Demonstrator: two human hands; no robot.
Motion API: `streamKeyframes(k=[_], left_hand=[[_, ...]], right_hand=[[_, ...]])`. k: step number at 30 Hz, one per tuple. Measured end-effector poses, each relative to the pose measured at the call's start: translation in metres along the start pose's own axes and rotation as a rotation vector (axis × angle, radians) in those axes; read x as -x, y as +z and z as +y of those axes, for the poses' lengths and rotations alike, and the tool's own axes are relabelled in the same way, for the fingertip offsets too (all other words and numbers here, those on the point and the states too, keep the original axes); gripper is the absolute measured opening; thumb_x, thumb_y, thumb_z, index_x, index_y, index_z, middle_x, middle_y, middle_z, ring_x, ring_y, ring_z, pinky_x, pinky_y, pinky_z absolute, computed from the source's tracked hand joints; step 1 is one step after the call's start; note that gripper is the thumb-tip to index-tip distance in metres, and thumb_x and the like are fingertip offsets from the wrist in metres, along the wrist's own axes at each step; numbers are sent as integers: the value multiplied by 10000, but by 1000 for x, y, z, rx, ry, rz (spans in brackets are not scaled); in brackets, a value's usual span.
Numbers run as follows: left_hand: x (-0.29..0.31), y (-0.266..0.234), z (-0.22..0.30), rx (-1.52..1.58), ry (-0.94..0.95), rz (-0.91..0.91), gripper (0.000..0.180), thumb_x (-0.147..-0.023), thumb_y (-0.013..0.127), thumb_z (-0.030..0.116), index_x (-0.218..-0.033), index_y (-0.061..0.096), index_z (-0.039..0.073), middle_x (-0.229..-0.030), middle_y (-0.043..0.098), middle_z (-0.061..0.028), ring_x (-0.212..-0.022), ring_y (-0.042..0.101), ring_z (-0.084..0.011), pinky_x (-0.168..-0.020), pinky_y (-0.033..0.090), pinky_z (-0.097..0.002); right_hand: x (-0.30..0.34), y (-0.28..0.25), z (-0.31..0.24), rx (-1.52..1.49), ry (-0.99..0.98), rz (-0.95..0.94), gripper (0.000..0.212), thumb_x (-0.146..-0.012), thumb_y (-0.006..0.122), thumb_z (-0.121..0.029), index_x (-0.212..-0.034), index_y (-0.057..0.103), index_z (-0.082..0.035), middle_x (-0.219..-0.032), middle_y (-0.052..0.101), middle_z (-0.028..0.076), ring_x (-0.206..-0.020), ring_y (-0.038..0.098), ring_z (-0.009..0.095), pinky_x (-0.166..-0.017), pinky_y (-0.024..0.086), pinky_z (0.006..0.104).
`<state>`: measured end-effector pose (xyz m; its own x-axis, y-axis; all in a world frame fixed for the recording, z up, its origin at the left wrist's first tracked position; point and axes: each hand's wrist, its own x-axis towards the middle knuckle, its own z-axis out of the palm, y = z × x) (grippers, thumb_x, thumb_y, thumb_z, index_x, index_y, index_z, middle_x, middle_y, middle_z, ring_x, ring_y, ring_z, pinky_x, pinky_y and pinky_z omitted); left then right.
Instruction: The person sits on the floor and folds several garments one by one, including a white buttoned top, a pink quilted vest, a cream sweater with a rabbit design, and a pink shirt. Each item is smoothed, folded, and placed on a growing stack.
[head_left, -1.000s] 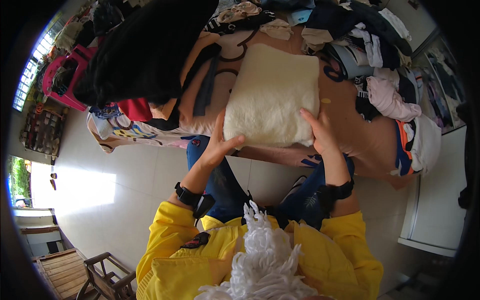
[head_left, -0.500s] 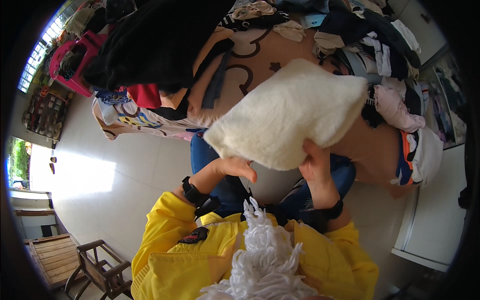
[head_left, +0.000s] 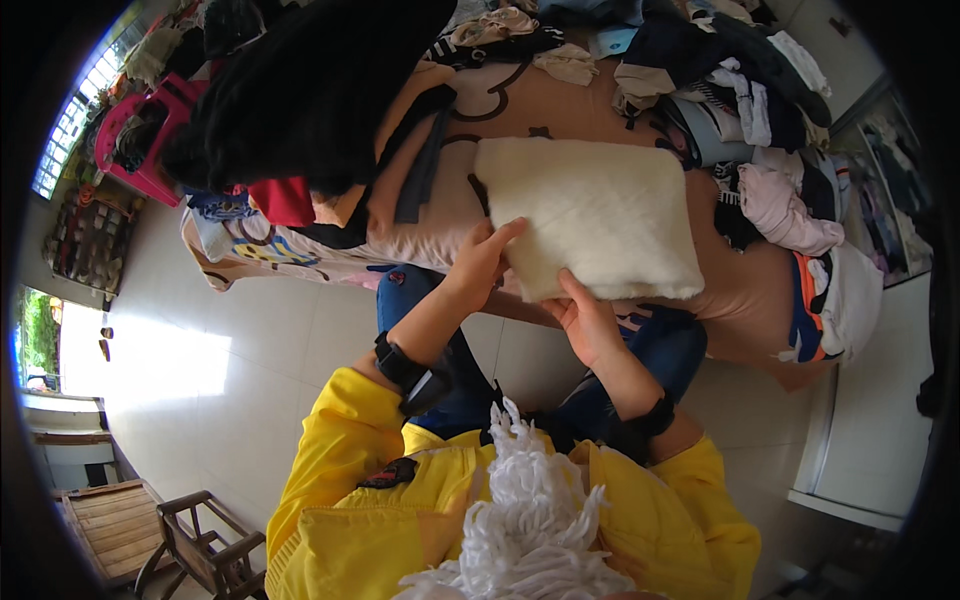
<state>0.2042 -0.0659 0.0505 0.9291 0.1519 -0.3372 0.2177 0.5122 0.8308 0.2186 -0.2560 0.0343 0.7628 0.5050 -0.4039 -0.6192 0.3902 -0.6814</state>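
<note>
1. A tiled room with daylight on its floor point(head_left: 300, 350) surrounded a bed point(head_left: 745, 290) under a patterned peach sheet, clothes heaped along the far edge and toward both ends.
2. The cream cloth point(head_left: 600, 210) lay flat over the middle of the bed's near edge, its far side over the sheet and its near side by the person's knees. Whether the bed bore all its weight could not be told. That place probably kept it within easy reach of both arms.
3. The left hand point(head_left: 482, 265) gripped the cloth's left edge, thumb on top; its other fingers were mostly hidden beneath, so their spread could not be told. Such a hold likely steadied that side.
4. The right hand point(head_left: 585, 318) pinched the near edge toward its left corner, one digit above and the others under it, slightly parted. With both hands at one corner, the far right part seemed left to the bed to support.
5. The cloth looked soft and fluffy, roughly rectangular with rounded corners, faintly creased on top and fuzzy along its near edge.
6. Farther out, a black garment point(head_left: 300, 95) covered much of the bed's left part, a red cloth point(head_left: 283, 203) below it near the front edge. A pale pink garment point(head_left: 785, 210) lay toward the right end, and a white garment point(head_left: 855, 295) hung at the near right corner, apparently held by the pile behind.
7. A pink chair point(head_left: 178, 115) stood past the left end, with clothes on it.
</note>
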Motion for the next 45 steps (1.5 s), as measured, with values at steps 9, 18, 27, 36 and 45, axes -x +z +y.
streamKeyframes(k=[9,18,27,36,45], left_hand=[[3,22,-26,62,225,3,904,-923,677,275,-1518,26,78,-1346,421,-141,-1223,461,-206,-965,447,-330],[2,18,-22,-112,149,-215,568,-982,606,206,-1443,307,60,-1263,548,-87,-1136,553,-173,-961,467,-319],[5,23,-21,-104,173,-165,666,-944,660,158,-1457,251,42,-1311,517,-136,-1176,542,-203,-958,483,-328],[12,22,-29,-31,276,-29,842,-895,705,80,-1476,97,27,-1287,531,-168,-1157,558,-219,-949,496,-344],[61,-271,-114,-340,404,793,236,-975,562,255,-871,623,53,-728,610,-23,-593,549,-88,-535,415,-227]], right_hand=[[11,-11,11,203,-491,462,525,-951,650,-337,-1300,406,-30,-1196,535,66,-974,566,126,-767,488,274],[10,-37,-75,263,-712,557,543,-894,723,-279,-1289,480,3,-1141,563,47,-919,543,109,-768,452,255],[-7,-58,-102,717,-791,562,498,-825,774,-111,-1247,542,17,-1194,614,161,-1058,604,219,-904,476,353],[20,-13,-80,1802,-1322,13,697,-791,782,-290,-1400,473,-152,-1476,402,104,-1381,361,283,-1112,258,505],[0,-22,-38,2077,-1300,57,803,-794,639,-12,-1496,363,-287,-1543,360,26,-1444,311,224,-1189,132,528]])
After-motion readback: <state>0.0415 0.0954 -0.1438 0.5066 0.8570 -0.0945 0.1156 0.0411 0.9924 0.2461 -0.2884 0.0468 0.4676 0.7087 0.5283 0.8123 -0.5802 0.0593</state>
